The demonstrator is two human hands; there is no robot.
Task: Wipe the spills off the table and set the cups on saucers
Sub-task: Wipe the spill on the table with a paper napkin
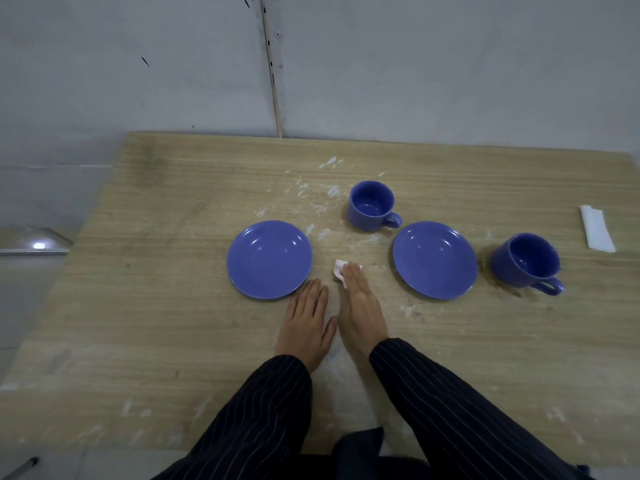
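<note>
The wooden table [173, 306] in front of me carries two blue saucers, the left saucer [269, 259] and the right saucer [435, 260], both empty, with one blue cup [372, 206] standing on the wood behind the gap between them and a second cup [526, 260] just right of the right saucer. White spills [325, 199] streak the surface behind and between the saucers, fainter smears mark the near edge, and a folded white tissue [596, 233] lies near the right edge. My left hand [306, 327] rests flat on the wood beside the left saucer, and my right hand [362, 306] presses a small white tissue wad [340, 269] onto the table between the saucers.
</note>
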